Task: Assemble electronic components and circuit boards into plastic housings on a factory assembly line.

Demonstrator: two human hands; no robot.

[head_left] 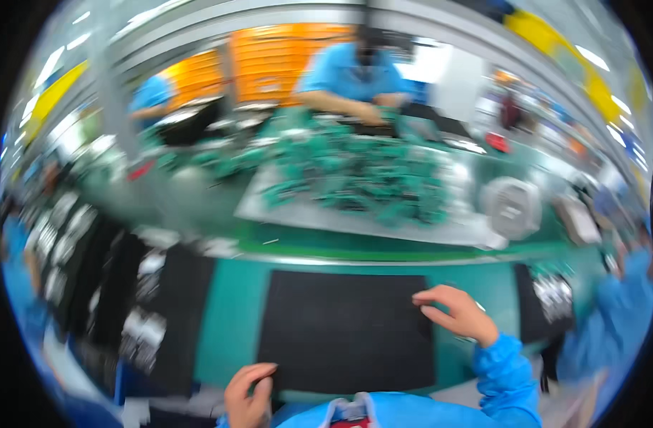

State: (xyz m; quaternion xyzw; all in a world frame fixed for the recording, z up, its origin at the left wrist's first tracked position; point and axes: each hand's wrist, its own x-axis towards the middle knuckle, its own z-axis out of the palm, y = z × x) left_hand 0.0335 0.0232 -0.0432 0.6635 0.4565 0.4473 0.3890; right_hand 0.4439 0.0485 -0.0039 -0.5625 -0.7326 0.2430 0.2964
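Note:
In front of me a black rectangular mat [348,332] lies flat on the green work surface, with nothing on it. My right hand [458,314] is at the mat's right edge, its fingertips over the black surface; thumb and fingers are apart and hold nothing. Close to the mat's lower left corner is my left hand [248,394]. Its thumb stands away from the bent fingers, and no object shows between them. Motion blur hides whether either hand touches the mat.
Beyond a raised green edge, a pile of green parts [369,178] covers a white sheet [269,203]. A white reel-like object [512,207] stands to its right. Black strips with silvery parts [142,335] lie left; another black mat [537,307] lies right. A co-worker [355,78] works opposite.

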